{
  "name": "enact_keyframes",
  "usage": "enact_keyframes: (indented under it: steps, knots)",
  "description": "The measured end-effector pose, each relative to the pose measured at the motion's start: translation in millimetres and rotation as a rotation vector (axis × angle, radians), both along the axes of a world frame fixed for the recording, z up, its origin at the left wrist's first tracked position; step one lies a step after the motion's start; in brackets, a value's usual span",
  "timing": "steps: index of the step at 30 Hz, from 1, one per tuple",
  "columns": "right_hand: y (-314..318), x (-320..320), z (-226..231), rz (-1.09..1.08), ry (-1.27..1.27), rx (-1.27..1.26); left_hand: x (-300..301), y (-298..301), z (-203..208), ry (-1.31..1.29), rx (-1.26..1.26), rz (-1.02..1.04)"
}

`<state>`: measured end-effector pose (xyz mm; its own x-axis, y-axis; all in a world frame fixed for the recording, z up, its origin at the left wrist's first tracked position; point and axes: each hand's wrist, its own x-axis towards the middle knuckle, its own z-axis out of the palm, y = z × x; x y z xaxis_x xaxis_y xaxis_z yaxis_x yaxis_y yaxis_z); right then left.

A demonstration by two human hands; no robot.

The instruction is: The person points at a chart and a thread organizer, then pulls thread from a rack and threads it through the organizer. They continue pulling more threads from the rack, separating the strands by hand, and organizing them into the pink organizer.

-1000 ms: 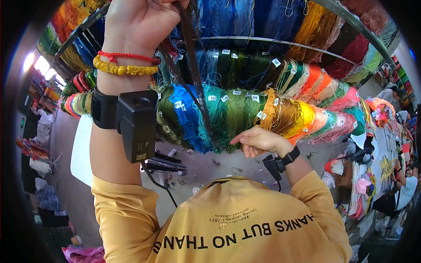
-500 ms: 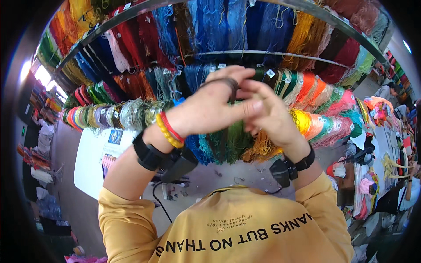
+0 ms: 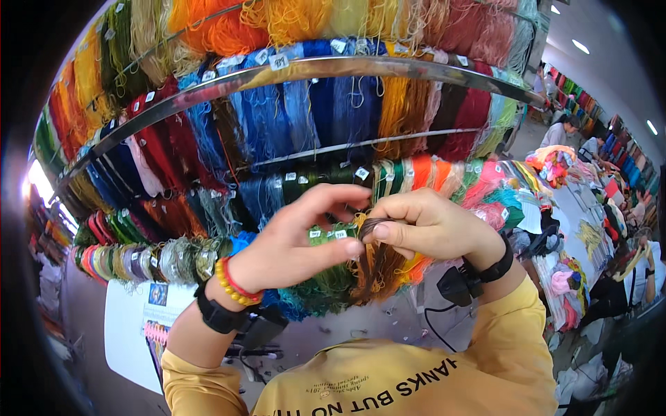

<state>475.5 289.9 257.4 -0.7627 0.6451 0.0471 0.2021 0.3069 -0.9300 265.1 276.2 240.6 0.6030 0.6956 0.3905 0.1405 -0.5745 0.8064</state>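
Observation:
My right hand (image 3: 433,225) pinches the looped end of a dark brown thread skein (image 3: 373,226) between thumb and fingers. Its strands seem to hang down in front of other skeins, where brown and orange threads blend together. Just left of it, my left hand (image 3: 295,239) is open, its thumb and fingers apart on either side of a gap, with nothing seen in it. Small white tags (image 3: 340,235) show between the two hands. Green skeins (image 3: 329,274) hang right behind and below my left hand.
Ahead, a metal rack rail (image 3: 277,74) curves across rows of hanging blue skeins (image 3: 288,118), red and orange ones. A white table (image 3: 128,326) stands at lower left. To the right, a table bears heaped colourful threads (image 3: 555,163); a person (image 3: 560,130) is beyond it.
The brown skein was looped round my left hand's fingers; now my right hand pinches it and the left has come off. My hands have drawn apart, and the view has tilted up.

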Motion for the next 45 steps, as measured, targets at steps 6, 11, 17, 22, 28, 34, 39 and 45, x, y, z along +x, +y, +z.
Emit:
enact_keyframes:
  steps: [6,11,17,22,28,34,39,45]
  knots:
    - [0.9,34.6,31.7,-0.2,-0.095,0.394,45.3,23.9,-2.1,-0.111,-0.317,-0.26]
    - [-3.3,87.7,69.9,-0.498,-0.112,0.366,66.9,57.4,-3.0,-0.104,-0.425,-0.362]
    - [60.8,126.6,100.6,-0.73,-0.3,0.665,118.3,134.1,-12.4,-0.326,-0.496,-0.077]
    - [126.7,151.5,112.2,-0.837,-0.474,1.1,172.8,186.0,4.6,-0.546,-0.53,-0.095]
    - [172.8,160.0,101.5,-0.9,-0.541,1.024,222.3,227.2,12.2,-0.789,-0.78,-0.295]
    - [179.2,159.9,103.6,-0.899,-0.531,0.937,240.8,260.8,26.9,-0.645,-0.821,-0.582]
    - [181.4,158.4,101.1,-0.97,-0.6,1.001,250.3,268.4,44.8,-0.588,-0.666,-0.72]
    - [186.2,169.1,101.0,-0.946,-0.495,0.993,248.8,271.4,37.6,-0.775,-0.682,-0.878]
